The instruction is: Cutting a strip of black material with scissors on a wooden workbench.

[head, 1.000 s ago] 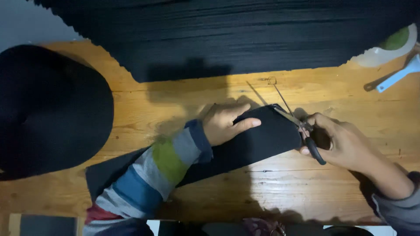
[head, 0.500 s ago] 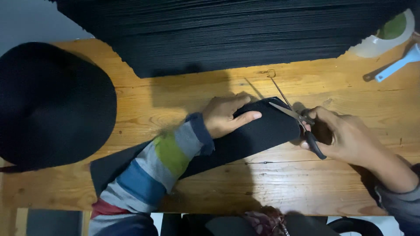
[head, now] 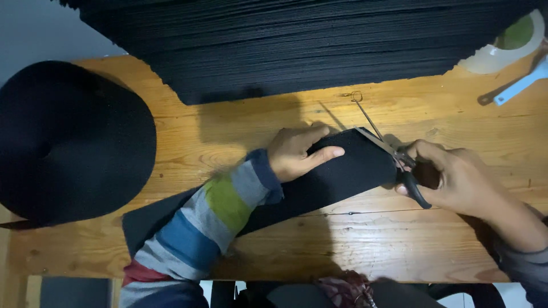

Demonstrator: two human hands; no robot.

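Note:
A wide black strap [head: 348, 171] lies slanted across the wooden table [head: 354, 251]. My left hand [head: 298, 152], in a striped sleeve, presses flat on the strap near its right end. My right hand [head: 456, 177] grips black-handled scissors [head: 395, 159], whose blades lie along the strap's end edge. Whether the blades are open is hard to tell.
A big roll of black strap [head: 68, 142] sits at the left. A tall stack of black cut pieces [head: 297, 45] fills the back. Two thin metal pins [head: 362, 111] lie behind the strap. A tape roll [head: 508, 45] and a pale blue handle [head: 522, 82] are at the back right.
The view shifted slightly, so everything sits a little lower and right. The scissors stay at the strap's end, and both hands keep nearly the same hold.

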